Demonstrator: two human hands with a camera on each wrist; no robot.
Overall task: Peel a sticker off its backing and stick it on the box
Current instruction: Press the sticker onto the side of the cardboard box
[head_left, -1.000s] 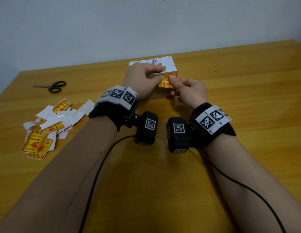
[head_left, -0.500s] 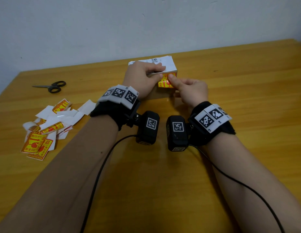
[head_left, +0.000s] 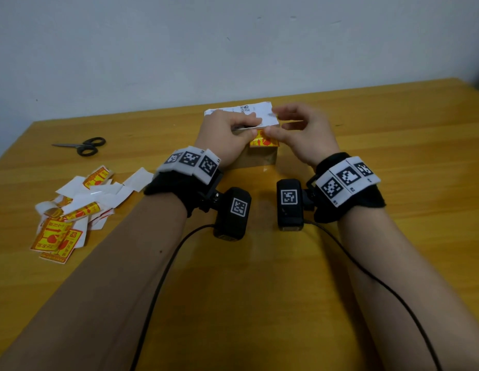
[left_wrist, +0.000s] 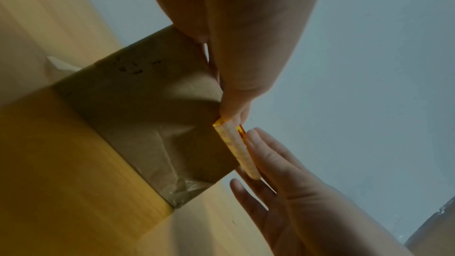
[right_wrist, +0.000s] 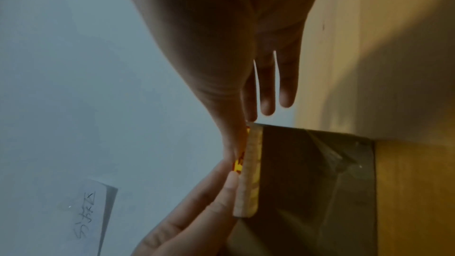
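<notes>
Yellow sticker (head_left: 262, 141) on box (head_left: 259, 156); left hand (head_left: 225, 135) pinches backing (head_left: 249, 127), right hand (head_left: 300, 132) relaxed

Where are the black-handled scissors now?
In the head view, the black-handled scissors lie on the wooden table, far left, behind the pile of stickers.

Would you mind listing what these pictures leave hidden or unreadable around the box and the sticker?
- Sticker: head view, both hands cover most of its print; both wrist views show it edge-on only.
- Box top face: head view, the left hand and right hand hide much of it.
- White label text: head view, too small to read.
- Loose stickers print: head view, too small to read.
</notes>
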